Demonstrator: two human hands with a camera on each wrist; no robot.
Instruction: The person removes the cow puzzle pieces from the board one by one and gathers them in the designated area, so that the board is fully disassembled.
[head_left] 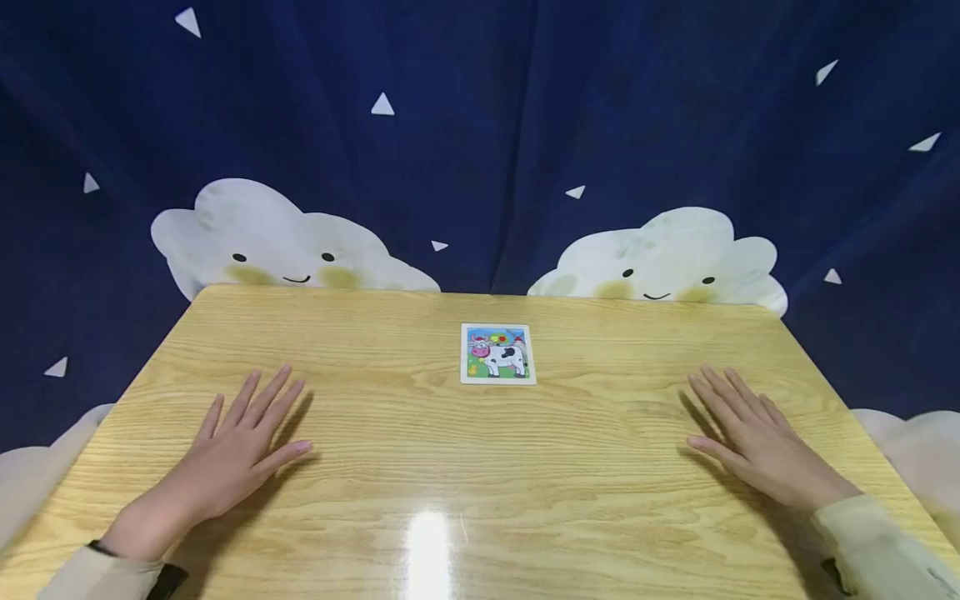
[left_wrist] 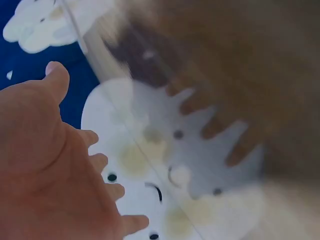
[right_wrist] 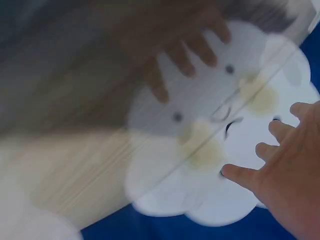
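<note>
A square picture tile with a white border and a cartoon cow (head_left: 498,354) lies flat toward the back middle of the wooden table. To its left, my left hand (head_left: 234,454) is held palm down with fingers straight and spread, its shadow falling on the wood. My right hand (head_left: 765,442) is spread in the same way on the right side. Neither hand holds anything, and both are well apart from the tile. In the left wrist view the left palm (left_wrist: 45,165) shows above the glossy tabletop; the right wrist view shows the right hand (right_wrist: 295,170) likewise. The tile appears in neither wrist view.
The light wooden table (head_left: 480,467) ends at a back edge in front of a dark blue curtain (head_left: 480,125) printed with smiling clouds and white triangles. A bright light reflection lies on the table's near middle. Both wrist views show the hands and clouds mirrored in the surface.
</note>
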